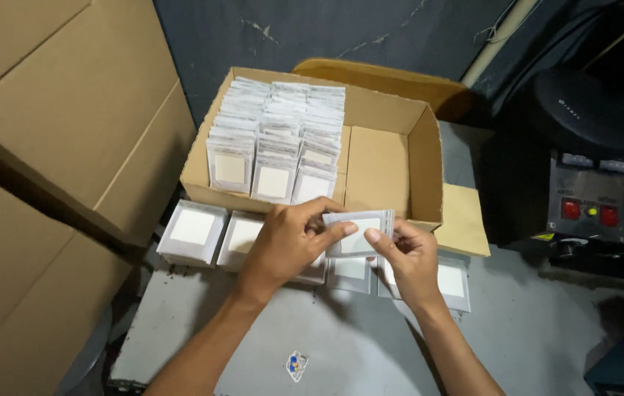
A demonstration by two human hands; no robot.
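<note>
The bare table (pixel 356 352) toward the person lies open on both sides of the forearms, with only a small sticker (pixel 296 364) flat on it. Ahead, a row of packet stacks (pixel 193 231) fills the strip under the hands, and right behind it the front wall of the box (pixel 389 158) rises; its left part is packed with upright packets (pixel 275 139), its right part is free from above. Big cartons (pixel 48 183) close the left, a control unit (pixel 588 196) the right.
</note>
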